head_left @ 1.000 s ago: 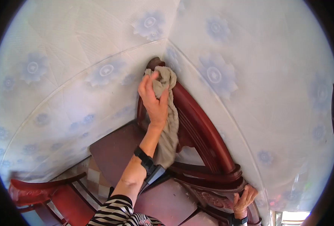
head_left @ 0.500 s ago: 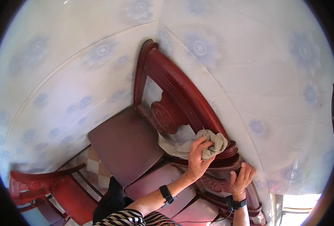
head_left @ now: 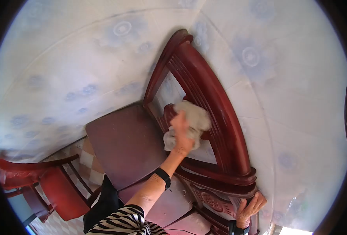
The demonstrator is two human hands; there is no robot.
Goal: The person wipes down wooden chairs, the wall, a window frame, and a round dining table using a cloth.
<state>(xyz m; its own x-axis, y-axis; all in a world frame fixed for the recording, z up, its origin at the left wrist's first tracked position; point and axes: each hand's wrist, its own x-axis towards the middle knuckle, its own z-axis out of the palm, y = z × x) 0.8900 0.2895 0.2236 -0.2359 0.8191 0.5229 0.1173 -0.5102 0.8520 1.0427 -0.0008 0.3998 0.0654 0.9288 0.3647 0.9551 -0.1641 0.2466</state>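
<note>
Left hand (head_left: 182, 135): blurred, fingers holding cloth (head_left: 198, 116) over red backrest (head_left: 222, 111).
Right hand (head_left: 252, 207): five o'clock from left hand, fingers on adjoining backrest (head_left: 211, 200), grip unclear.

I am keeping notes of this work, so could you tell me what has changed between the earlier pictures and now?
The left hand, with the cloth, first went from the far end of the red backrest to its near end; now it is partway back, over the middle. Nothing was visibly released. The right hand stayed on the neighbouring backrest.
</note>
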